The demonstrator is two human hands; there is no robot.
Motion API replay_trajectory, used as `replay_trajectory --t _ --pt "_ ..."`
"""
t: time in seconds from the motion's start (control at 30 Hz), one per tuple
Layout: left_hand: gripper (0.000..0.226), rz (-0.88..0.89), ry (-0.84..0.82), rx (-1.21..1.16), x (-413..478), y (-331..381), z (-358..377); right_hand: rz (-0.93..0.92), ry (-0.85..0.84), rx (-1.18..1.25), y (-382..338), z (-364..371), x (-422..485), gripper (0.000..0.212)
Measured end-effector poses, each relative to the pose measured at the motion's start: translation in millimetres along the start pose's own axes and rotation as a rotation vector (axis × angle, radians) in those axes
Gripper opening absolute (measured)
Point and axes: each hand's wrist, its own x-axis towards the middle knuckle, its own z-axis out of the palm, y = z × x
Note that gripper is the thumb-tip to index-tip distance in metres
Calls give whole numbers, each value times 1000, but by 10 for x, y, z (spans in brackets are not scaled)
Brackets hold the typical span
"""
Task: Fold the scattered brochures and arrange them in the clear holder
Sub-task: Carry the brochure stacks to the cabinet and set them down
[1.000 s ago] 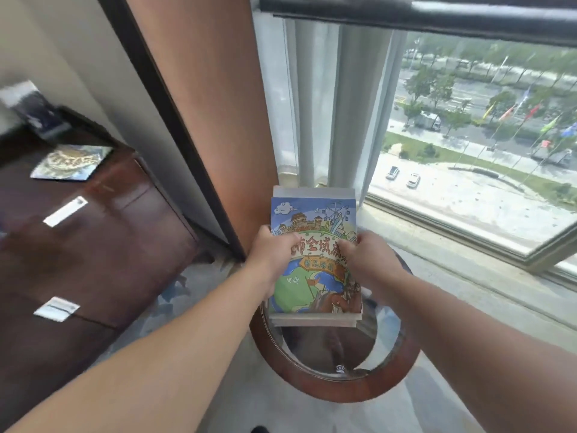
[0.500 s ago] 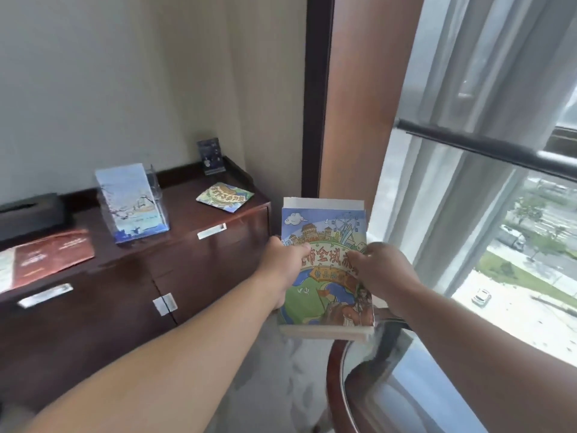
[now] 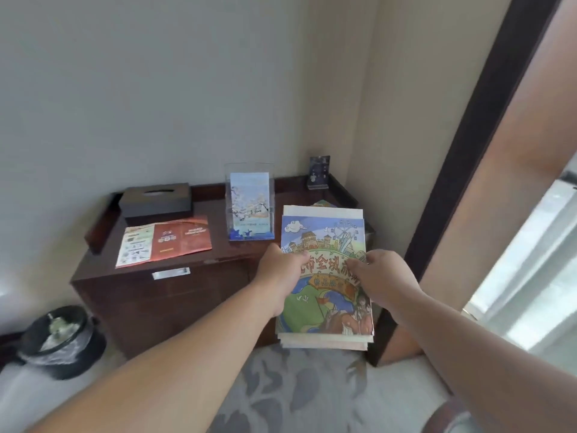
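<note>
Brochures (image 3: 324, 310) up close, a cartoon-covered stack pinched at both side edges, left hand (image 3: 282, 273) and right hand (image 3: 385, 276), kept square for slotting. Beyond, on the desk (image 3: 224, 253), the clear holder (image 3: 249, 168) holds one; a red leaflet (image 3: 165, 242) lies unfolded.

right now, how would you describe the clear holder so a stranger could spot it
Find the dark wooden cabinet against the wall. The clear holder stands upright on its top, right of the dark tissue box. It alone is transparent, with a pale blue brochure standing inside.
</note>
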Motion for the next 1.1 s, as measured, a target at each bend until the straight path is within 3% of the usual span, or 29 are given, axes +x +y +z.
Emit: replay_trajectory --t 0.37,0.7,0.9,1.1 --pt "58 -61 275 -58 588 44 -586 -170 -255 -67 -591 640 828 31" --pt "59 -142 404 -88 1088 -73 -1144 -223 -390 -81 -985 1336 1303 26" --pt "58 -153 341 -64 1656 -71 -1391 -148 -349 -82 -1197 1655 1599 26" --pt "64 -139 183 -19 2254 60 -1116 -25 -222 -86 -1176 1517 1975 28"
